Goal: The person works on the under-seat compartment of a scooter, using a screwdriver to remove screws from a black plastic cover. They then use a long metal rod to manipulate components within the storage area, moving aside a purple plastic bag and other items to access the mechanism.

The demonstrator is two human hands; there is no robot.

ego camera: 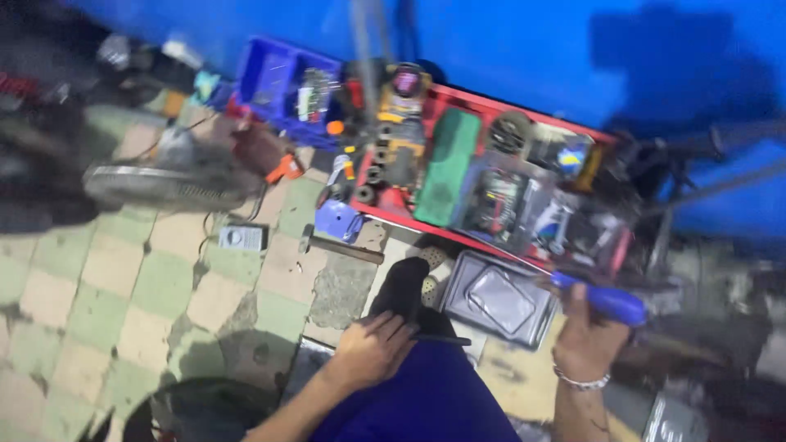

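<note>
Metal tray point(499, 299) sits before toolbox point(508, 184), hammer point(340, 245) to its left.

A floor-level repair workshop

Just beyond your fingers a red tool tray point(458, 105) lies crammed with sockets, bits and a green case point(446, 168). Past it to the left stands a blue parts bin point(270, 74). A hammer point(340, 245) and a small meter point(241, 238) lie loose on worn checkered floor tiles point(123, 286), all below a blue wall point(508, 41).
</note>
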